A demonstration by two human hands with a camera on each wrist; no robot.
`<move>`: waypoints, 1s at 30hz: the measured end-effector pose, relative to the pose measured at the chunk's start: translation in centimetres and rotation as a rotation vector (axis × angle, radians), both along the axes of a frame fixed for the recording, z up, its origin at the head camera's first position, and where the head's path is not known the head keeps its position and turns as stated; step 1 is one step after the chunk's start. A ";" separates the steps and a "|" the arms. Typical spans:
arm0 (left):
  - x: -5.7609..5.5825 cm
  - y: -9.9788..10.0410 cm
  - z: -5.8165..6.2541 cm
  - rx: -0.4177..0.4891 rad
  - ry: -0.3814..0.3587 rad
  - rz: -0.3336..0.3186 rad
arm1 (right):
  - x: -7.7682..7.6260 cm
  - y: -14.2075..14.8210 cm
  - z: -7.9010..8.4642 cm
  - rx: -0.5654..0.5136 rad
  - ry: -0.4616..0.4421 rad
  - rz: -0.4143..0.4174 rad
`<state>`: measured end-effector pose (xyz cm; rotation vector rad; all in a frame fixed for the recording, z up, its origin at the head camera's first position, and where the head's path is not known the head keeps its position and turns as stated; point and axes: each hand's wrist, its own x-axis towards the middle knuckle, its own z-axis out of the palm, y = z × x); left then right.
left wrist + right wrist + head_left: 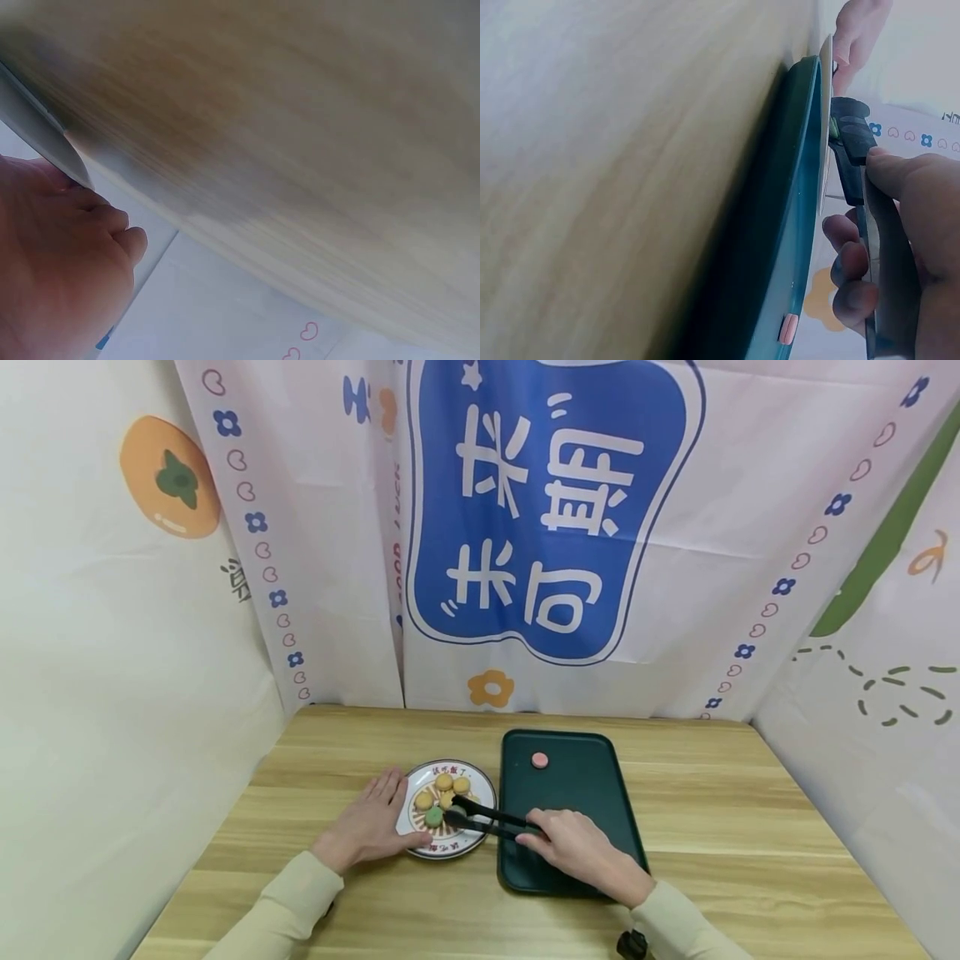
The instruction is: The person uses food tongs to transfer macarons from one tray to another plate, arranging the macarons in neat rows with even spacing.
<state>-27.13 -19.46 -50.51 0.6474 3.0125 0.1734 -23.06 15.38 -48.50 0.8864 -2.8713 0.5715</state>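
My left hand (372, 821) rests at the left side of a white plate (486, 785) with fingers extended and thumb on the near rim. On the plate lie several small yellow macarons (424, 800) and a green macaron (433, 817). My right hand (573, 847) grips black tongs (495, 814), which reach left over the plate. Their tips are parted among the macarons; whether they touch one I cannot tell. In the right wrist view, the thumb lies along one arm of the tongs (889, 262) and the fingers curl round the other.
A dark green tray (570, 785) lies right of the plate, under my right hand, with a pink macaron (539, 760) near its far left corner. Both stand on a wooden table (720, 827). Printed white cloth (345, 652) hangs behind the table and along its sides.
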 end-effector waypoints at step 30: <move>0.0 0.0 -0.2 0.004 -0.006 0.006 | -0.2 1.4 0.7 -0.021 0.021 -0.074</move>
